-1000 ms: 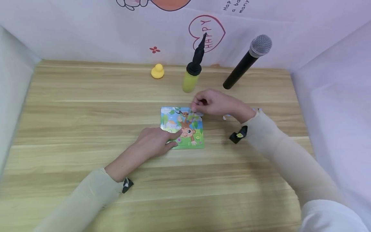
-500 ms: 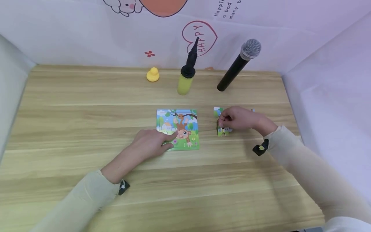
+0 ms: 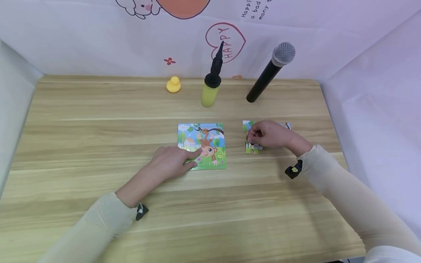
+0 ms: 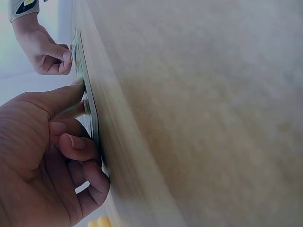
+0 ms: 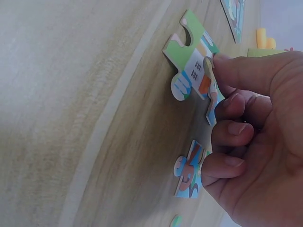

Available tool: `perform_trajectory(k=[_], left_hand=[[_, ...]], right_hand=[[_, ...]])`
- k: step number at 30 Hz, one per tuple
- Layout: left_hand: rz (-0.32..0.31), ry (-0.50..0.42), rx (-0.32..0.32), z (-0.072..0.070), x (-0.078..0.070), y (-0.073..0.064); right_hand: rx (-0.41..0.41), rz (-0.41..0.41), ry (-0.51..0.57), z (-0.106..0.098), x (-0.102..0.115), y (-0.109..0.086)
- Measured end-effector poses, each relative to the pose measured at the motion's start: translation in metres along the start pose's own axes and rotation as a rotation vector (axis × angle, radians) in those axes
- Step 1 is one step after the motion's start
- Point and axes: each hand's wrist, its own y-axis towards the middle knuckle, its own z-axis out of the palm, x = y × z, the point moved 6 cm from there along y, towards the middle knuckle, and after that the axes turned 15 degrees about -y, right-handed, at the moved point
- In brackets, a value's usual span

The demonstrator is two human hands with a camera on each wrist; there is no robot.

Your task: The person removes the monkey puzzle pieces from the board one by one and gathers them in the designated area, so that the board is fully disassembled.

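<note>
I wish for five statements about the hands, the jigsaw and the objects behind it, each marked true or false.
1. The left hand touches the monkey jigsaw. True.
2. All pieces lie inside the monkey jigsaw. False: loose pieces lie on the table, right of it.
3. The right hand pinches a jigsaw piece. True.
4. The hand pump stands right of the yellow toy duck. True.
5. The microphone is left of the hand pump. False: the microphone is on its right.

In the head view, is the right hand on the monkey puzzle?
No; the right hand is at the loose pieces, to the right of the monkey puzzle, which the left hand touches.
</note>
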Motion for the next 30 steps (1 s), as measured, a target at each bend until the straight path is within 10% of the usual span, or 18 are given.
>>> perform_trajectory(k=[30], left_hand=[[0.141,0.058,-0.073,-0.002,-0.025,0.012]], right_hand=[[0.01,0.006,0.067,-0.005,0.017,0.012]])
